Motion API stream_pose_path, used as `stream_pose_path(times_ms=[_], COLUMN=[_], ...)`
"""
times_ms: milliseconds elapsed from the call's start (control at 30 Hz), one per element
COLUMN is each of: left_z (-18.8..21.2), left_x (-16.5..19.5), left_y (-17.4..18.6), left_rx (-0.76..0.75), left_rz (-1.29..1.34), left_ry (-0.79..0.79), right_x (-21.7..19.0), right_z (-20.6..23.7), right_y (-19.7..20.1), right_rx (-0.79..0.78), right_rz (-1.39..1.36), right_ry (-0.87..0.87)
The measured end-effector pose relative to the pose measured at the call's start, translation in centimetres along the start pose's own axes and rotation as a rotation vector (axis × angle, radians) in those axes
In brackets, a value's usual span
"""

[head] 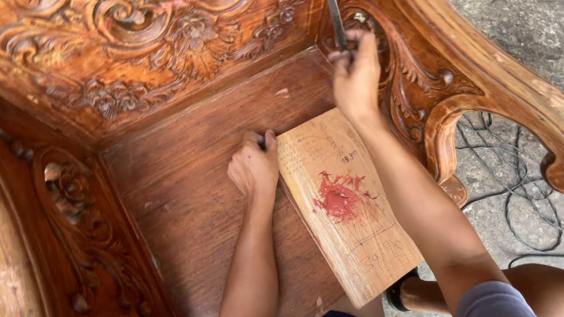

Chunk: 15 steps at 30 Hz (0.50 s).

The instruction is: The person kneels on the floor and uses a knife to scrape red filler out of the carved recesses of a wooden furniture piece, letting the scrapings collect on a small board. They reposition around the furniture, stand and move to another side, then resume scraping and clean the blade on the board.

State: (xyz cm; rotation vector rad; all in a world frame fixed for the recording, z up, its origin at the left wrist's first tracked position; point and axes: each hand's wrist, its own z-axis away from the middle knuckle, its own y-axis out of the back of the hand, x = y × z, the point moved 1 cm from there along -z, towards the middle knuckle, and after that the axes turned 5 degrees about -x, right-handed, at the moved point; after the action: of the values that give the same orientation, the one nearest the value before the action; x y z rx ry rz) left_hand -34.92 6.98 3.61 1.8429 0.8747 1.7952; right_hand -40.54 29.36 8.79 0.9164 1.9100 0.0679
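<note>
A board (pixel 345 205) lies on the chair (pixel 176 197) seat, toward its right side. The left hand (pixel 253 166) rests on the seat touching the board's left edge. The right hand (pixel 357 76), behind the board, holds a blade (pixel 335 13) against what seems the right armrest (pixel 510 87). Cables (pixel 515 176) lie on the floor (pixel 557 5), right of the chair.

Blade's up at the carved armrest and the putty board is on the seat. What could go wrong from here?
The thin metal blade in the right hand could slip and gouge the carved wooden armrest. The red putty on the flat wooden board might smear if the left hand shifts it.
</note>
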Motion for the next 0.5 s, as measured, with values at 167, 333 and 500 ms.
stream_pose_path(times_ms=[167, 333, 500], left_z=[-0.2, -0.5, -0.4], left_x=[0.2, 0.3, 0.1], left_y=[-0.2, -0.4, -0.5], left_rx=[0.008, 0.014, 0.017], left_rz=[-0.025, -0.041, -0.025], left_ry=[0.007, -0.004, -0.004], right_x=[-1.2, -1.1, -0.3], right_z=[-4.0, -6.2, -7.0], right_y=[-2.2, -4.3, -5.5], right_rx=[0.137, 0.260, 0.314], right_rz=[-0.175, -0.340, -0.311], right_ry=[-0.038, 0.095, 0.056])
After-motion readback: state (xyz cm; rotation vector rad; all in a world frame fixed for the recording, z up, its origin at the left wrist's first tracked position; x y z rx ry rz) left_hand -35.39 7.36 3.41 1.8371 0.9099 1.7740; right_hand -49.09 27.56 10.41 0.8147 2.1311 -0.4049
